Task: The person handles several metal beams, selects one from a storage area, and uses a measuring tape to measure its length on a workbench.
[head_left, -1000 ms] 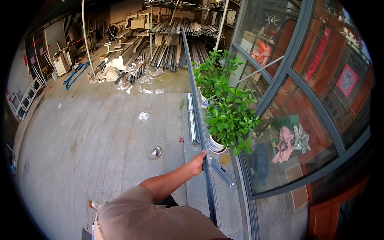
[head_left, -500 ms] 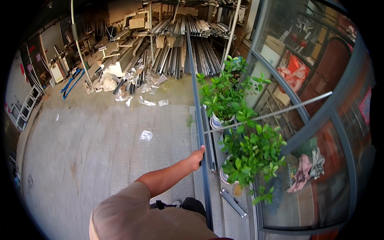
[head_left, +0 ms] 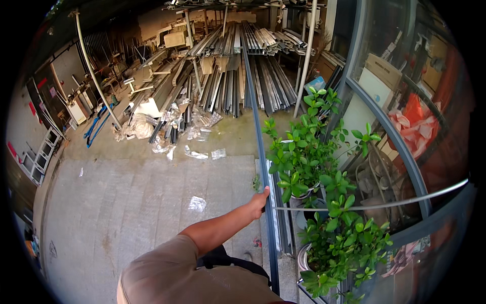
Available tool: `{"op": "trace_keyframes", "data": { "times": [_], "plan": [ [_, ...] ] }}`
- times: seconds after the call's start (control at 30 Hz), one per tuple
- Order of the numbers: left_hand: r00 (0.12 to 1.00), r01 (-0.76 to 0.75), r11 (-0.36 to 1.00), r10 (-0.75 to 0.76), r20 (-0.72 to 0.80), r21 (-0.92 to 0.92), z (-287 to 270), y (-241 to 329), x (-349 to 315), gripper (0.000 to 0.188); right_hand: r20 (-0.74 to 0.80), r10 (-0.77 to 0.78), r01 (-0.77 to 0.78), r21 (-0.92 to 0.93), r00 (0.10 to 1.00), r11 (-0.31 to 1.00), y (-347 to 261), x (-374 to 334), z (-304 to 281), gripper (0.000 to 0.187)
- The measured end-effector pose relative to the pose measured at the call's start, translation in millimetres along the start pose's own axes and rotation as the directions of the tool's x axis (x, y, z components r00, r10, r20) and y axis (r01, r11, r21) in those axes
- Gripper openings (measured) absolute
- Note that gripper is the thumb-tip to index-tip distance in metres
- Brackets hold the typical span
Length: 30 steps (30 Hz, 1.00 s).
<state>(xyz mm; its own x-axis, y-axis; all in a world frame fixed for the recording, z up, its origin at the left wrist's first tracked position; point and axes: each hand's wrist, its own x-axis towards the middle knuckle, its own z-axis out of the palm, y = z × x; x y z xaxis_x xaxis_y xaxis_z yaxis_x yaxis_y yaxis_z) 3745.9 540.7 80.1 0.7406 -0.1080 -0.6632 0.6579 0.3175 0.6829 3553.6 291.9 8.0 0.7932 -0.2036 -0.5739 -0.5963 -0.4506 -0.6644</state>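
Observation:
My left hand (head_left: 259, 202) is closed round a long, narrow, dark grey-blue metal profile (head_left: 258, 126). The profile runs almost straight ahead, from beside my body to the stacks of metal profiles (head_left: 238, 40) at the back. Its near end is hidden by my body at the lower edge. Just right of my hand, more pale and grey profiles (head_left: 281, 223) lie lengthwise along the paving. My right hand is out of the picture.
Leafy potted plants (head_left: 304, 152) stand close on the right, before a grey-framed glass door (head_left: 387, 121). A thin pale rod (head_left: 374, 206) crosses over them. Plastic scraps (head_left: 197, 203) lie on the paving. Posts (head_left: 306, 61) rise by the stacks; blue tools (head_left: 96, 124) lie left.
The stacks and plants appear larger and lower in the picture as I have moved forward. My left hand keeps its hold on the metal profile.

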Motion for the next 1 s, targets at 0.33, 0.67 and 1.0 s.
{"op": "trace_keyframes", "data": {
  "times": [0.33, 0.67, 1.0],
  "plan": [
    [0.998, 0.034, 0.997, -0.029, 0.063, -0.072, -55.7, 146.1, 130.8, 0.052, 0.013, -0.045, 0.044, 0.033, 0.999, 0.998, -168.4, 123.5, 51.2, 0.103],
    [0.994, 0.011, 1.0, -0.012, 0.105, 0.006, -133.2, 331.1, 271.9, 0.051, -0.137, 0.211, -0.198, 0.102, 0.968, 0.975, -275.7, 208.8, 107.8, 0.103],
    [0.998, 0.01, 0.999, -0.012, 0.058, 0.032, -149.1, 440.1, 406.2, 0.057, -0.184, 0.33, -0.306, 0.146, 0.926, 0.941, -358.6, 291.6, 135.6, 0.102]
  ]
}}
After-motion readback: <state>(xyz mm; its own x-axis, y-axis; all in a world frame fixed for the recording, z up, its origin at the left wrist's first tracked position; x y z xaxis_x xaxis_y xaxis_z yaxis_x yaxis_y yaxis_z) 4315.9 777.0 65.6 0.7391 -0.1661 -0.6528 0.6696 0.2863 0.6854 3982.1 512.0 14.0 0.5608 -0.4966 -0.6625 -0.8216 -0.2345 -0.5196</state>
